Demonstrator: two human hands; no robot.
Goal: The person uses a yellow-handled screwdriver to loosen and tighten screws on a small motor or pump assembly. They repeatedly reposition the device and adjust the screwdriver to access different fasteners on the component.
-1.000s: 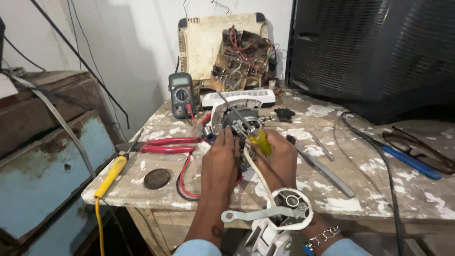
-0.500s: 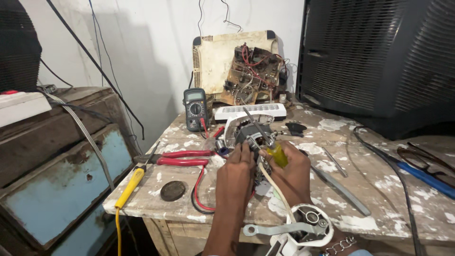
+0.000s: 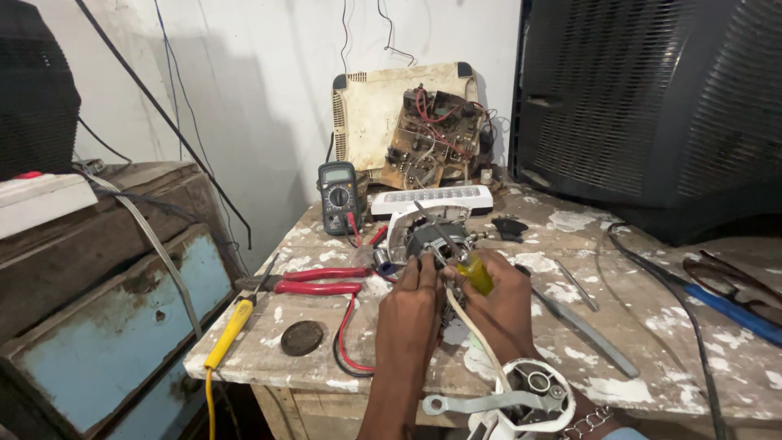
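A small electric motor (image 3: pixel 430 236) in a white housing sits at the middle of the paint-stained wooden table (image 3: pixel 652 367). My left hand (image 3: pixel 410 305) rests against its near side, fingers on the motor body. My right hand (image 3: pixel 498 303) grips a screwdriver with a yellow handle (image 3: pixel 476 274), its metal shaft angled up and left onto the motor. A white cord runs from the motor toward me, past a white round fan part (image 3: pixel 525 399) with a grey lever at the table's front edge.
Red-handled pliers (image 3: pixel 314 281), a yellow-handled screwdriver (image 3: pixel 230 330), a dark round disc (image 3: pixel 302 337) and a multimeter (image 3: pixel 338 195) lie left. Behind are a white light bar (image 3: pixel 432 200), an open circuit board (image 3: pixel 432 138) and a big black television (image 3: pixel 652 106). Blue-handled tool (image 3: pixel 733 305) right.
The view has shifted right and drawn closer. Both hands stay at the motor, the right one still holding the yellow screwdriver against it.
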